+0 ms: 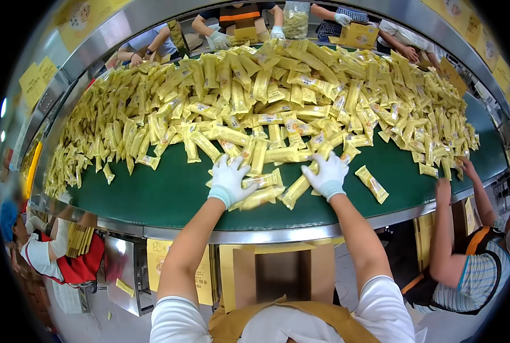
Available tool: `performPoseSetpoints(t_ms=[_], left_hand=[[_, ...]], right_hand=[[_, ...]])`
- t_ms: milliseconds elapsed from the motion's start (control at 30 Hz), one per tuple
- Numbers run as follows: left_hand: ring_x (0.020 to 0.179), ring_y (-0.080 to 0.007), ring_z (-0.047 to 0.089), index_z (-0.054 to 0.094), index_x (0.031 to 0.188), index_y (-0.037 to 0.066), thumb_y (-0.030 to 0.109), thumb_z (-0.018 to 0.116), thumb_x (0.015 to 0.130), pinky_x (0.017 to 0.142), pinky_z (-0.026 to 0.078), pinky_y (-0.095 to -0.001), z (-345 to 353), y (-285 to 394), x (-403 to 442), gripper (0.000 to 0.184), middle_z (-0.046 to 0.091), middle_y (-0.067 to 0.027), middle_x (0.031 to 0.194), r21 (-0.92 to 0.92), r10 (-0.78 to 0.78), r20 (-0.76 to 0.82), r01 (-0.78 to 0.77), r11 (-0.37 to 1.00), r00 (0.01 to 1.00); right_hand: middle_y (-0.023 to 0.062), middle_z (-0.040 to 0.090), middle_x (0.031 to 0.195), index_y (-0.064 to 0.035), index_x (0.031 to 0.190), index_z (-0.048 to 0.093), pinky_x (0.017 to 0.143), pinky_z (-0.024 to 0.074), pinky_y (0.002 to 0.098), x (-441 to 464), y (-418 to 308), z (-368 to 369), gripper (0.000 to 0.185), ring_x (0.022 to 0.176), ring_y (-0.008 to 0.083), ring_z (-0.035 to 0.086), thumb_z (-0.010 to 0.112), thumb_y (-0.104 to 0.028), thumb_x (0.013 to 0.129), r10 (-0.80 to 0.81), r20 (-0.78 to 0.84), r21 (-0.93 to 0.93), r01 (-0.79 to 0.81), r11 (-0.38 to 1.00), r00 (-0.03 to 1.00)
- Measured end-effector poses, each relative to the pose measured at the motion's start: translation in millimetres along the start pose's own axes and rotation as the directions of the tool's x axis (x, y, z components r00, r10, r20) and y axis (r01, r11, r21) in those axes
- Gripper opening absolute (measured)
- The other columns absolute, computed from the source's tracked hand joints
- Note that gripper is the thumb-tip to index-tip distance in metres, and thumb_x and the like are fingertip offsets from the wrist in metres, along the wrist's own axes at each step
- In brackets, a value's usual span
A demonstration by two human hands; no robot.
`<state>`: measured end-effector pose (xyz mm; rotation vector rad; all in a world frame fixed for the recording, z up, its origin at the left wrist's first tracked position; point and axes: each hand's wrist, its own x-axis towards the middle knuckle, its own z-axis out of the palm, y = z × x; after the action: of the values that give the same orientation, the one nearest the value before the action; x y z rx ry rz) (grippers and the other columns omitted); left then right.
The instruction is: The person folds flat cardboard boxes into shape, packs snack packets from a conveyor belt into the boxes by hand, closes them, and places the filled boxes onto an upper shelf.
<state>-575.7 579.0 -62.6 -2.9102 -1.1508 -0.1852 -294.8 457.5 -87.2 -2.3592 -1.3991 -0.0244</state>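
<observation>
My left hand (229,180), in a white glove, rests with fingers spread against yellow snack packets (263,180) near the front of the green conveyor belt (152,200). Also gloved, my right hand (328,175) has its fingers apart and touches a slanted yellow packet (295,191). Several packets lie between the two hands, one of them low and close to my left wrist. A single packet (371,184) lies apart, to the right of my right hand. Beyond my fingers rises a large heap of the same packets (266,86). My fingertips are partly hidden among the packets.
An open cardboard box (283,274) stands before me, below the belt's metal edge (255,235). Folded yellow cartons (201,271) are left of it. Co-workers stand across the belt and at both sides; one person's hand (467,168) reaches to the right end of the heap.
</observation>
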Motion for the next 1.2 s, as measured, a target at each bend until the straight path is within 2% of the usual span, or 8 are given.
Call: performPoseSetpoints(t_ms=[200, 300, 500, 567, 833, 967, 1033, 1200], left_hand=[[0.128, -0.0344, 0.048, 0.069, 0.119, 0.02, 0.044, 0.061, 0.09, 0.11, 0.028, -0.0593, 13, -6, -42, 0.039, 0.054, -0.0097, 0.141, -0.162, 0.051, -0.043, -0.058, 0.985, 0.998], [0.123, -0.033, 0.053, 0.069, 0.119, 0.018, 0.037, 0.066, 0.089, 0.11, 0.029, -0.058, 1, -8, -68, 0.036, 0.055, -0.0093, 0.139, -0.029, 0.105, -0.31, -0.119, 0.992, 0.945], [0.116, -0.0307, 0.057, 0.061, 0.128, 0.009, 0.024, 0.069, 0.089, 0.098, 0.046, -0.0411, -7, 2, -87, 0.043, 0.062, -0.0108, 0.125, -0.322, 0.297, -0.144, -0.328, 0.888, 0.944], [0.115, -0.0314, 0.057, 0.059, 0.131, 0.009, 0.023, 0.068, 0.089, 0.097, 0.046, -0.0425, 8, 6, -83, 0.045, 0.063, -0.0119, 0.124, -0.286, 0.321, -0.122, -0.343, 0.895, 0.939], [0.112, -0.0348, 0.057, 0.059, 0.131, 0.007, 0.024, 0.071, 0.086, 0.098, 0.047, -0.0409, -15, -17, -83, 0.05, 0.061, -0.0152, 0.116, -0.257, 0.097, 0.362, -0.001, 0.966, 0.927], [0.114, -0.0337, 0.055, 0.063, 0.124, 0.008, 0.023, 0.075, 0.082, 0.1, 0.047, -0.0397, -10, -15, -90, 0.046, 0.06, -0.0154, 0.115, -0.203, 0.018, 0.273, 0.039, 0.978, 0.962], [0.116, -0.0334, 0.055, 0.064, 0.121, 0.008, 0.026, 0.077, 0.081, 0.1, 0.048, -0.0398, -5, -9, -93, 0.045, 0.06, -0.0154, 0.116, -0.166, -0.011, 0.201, 0.045, 0.985, 0.98], [0.113, -0.0342, 0.058, 0.065, 0.119, 0.009, 0.03, 0.08, 0.079, 0.098, 0.049, -0.041, -11, -10, -94, 0.048, 0.062, -0.0145, 0.115, -0.209, -0.127, 0.258, 0.184, 0.96, 0.958]], right_hand=[[0.0144, 0.052, 0.138, -0.0281, 0.126, 0.064, 0.1, 0.0324, 0.0653, -41, 1, 9, 0.051, 0.127, 0.0382, 0.046, 0.064, -0.056, 0.083, -0.263, -0.01, -0.196, 0.256, 0.947, 0.965], [0.0147, 0.052, 0.141, -0.0223, 0.133, 0.059, 0.104, 0.0324, 0.0631, -49, 23, -24, 0.054, 0.132, 0.0408, 0.044, 0.062, -0.05, 0.087, -0.28, 0.028, 0.072, 0.278, 0.958, 0.96], [0.0117, 0.059, 0.13, -0.0079, 0.132, 0.052, 0.099, 0.0424, 0.0489, -43, 139, -24, 0.056, 0.12, 0.0327, 0.054, 0.066, -0.039, 0.088, 0.042, -0.275, -0.386, -0.15, 0.91, 0.961], [0.0134, 0.059, 0.127, -0.0091, 0.136, 0.05, 0.096, 0.0452, 0.0481, -50, 151, -26, 0.063, 0.115, 0.0362, 0.057, 0.073, -0.036, 0.084, 0.016, -0.136, -0.258, -0.051, 0.965, 0.991], [0.0197, 0.062, 0.109, -0.0028, 0.124, 0.062, 0.091, 0.0498, 0.0451, -83, 149, -63, 0.047, 0.102, 0.0394, 0.061, 0.074, -0.027, 0.086, 0.176, 0.001, 0.002, -0.176, 0.984, 0.984], [0.0231, 0.069, 0.109, -0.0045, 0.131, 0.055, 0.084, 0.0529, 0.0414, -85, 88, -86, 0.047, 0.098, 0.0374, 0.068, 0.066, -0.032, 0.094, 0.198, -0.156, 0.437, -0.112, 0.892, 0.968], [0.0205, 0.071, 0.106, -0.0074, 0.135, 0.051, 0.079, 0.0543, 0.0438, -76, 26, -116, 0.051, 0.092, 0.0392, 0.069, 0.063, -0.038, 0.095, 0.352, 0.112, 0.526, -0.356, 0.772, 0.929], [0.0187, 0.07, 0.1, -0.0104, 0.127, 0.052, 0.078, 0.0552, 0.0476, -41, -7, -44, 0.05, 0.091, 0.0385, 0.069, 0.064, -0.043, 0.091, 0.125, 0.058, 0.13, -0.132, 0.983, 0.99]])
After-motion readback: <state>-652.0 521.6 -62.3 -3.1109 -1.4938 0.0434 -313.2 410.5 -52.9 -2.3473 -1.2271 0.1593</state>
